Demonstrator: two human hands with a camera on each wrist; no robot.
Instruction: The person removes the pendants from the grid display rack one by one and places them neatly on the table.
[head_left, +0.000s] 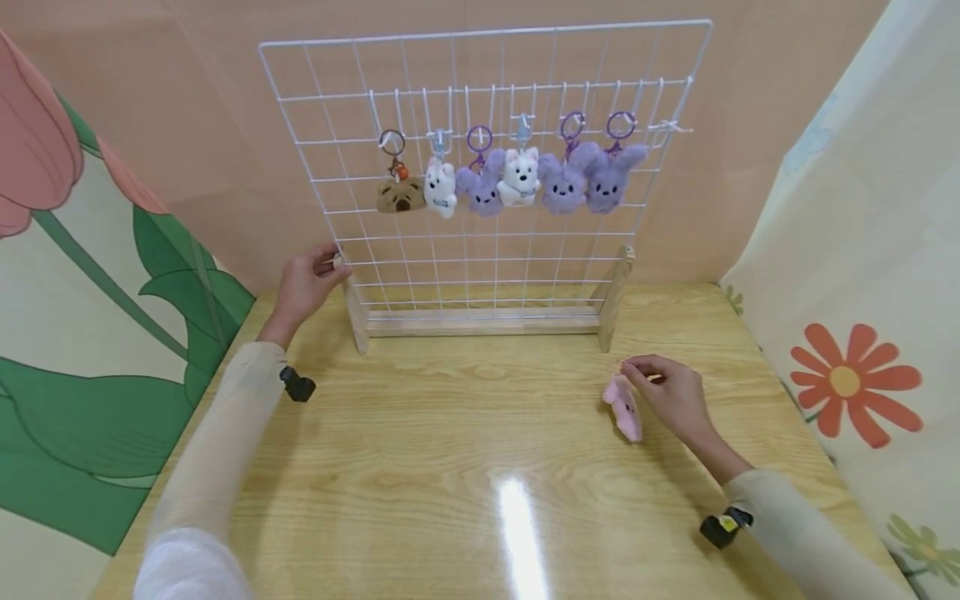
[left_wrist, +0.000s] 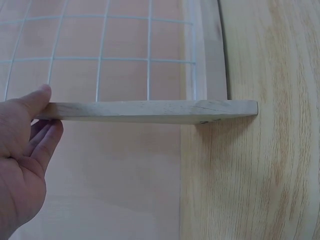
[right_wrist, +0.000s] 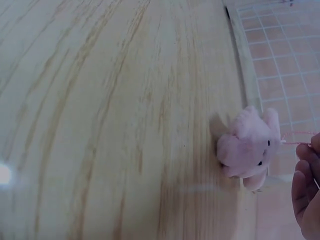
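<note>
At the left of the head view my left hand [head_left: 303, 285] grips the top of the stand's wooden leg [left_wrist: 150, 109], thumb on one side and fingers on the other. The leg belongs to a white wire grid rack [head_left: 480, 237]. To the right, in front of the rack, my right hand [head_left: 678, 398] pinches the thin pink cord [right_wrist: 295, 143] of a pink plush keychain [head_left: 624, 410]. The plush hangs tilted below the fingertips, low over the table, its small dark eyes visible in the right wrist view.
On the rack's hooks hang a brown bear keychain [head_left: 401, 197], white plush keychains [head_left: 520, 177] and purple plush keychains [head_left: 606, 182]. One hook [head_left: 667, 127] at the right end is bare. The wooden table [head_left: 420, 450] carries the rack at its back, near a peach-coloured backdrop [head_left: 187, 150].
</note>
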